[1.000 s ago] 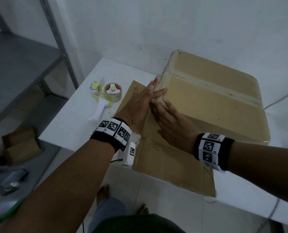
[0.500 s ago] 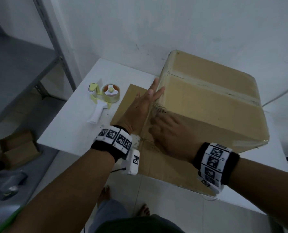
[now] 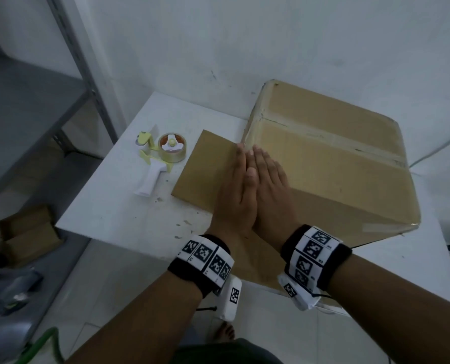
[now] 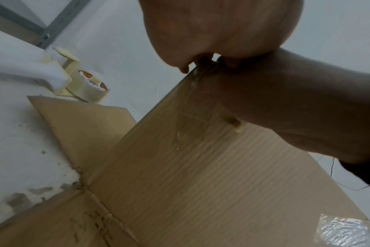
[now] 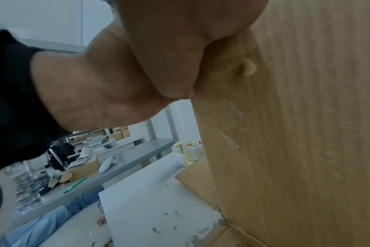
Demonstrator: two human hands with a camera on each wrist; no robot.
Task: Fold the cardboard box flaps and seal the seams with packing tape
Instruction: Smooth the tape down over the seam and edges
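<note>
This looks like a packing or storage workroom. Grey metal shelving stands against bare white walls beside a scuffed white table, and small cardboard boxes sit on a lower shelf.

A brown cardboard box is sitting at the centre right of the head view on the white bench, its top flaps lying closed with a strip of clear tape running along their seam. Its lower flaps are lying spread flat on the bench. A tape dispenser with a white handle is lying on its side at the centre left, near one flap.
</note>
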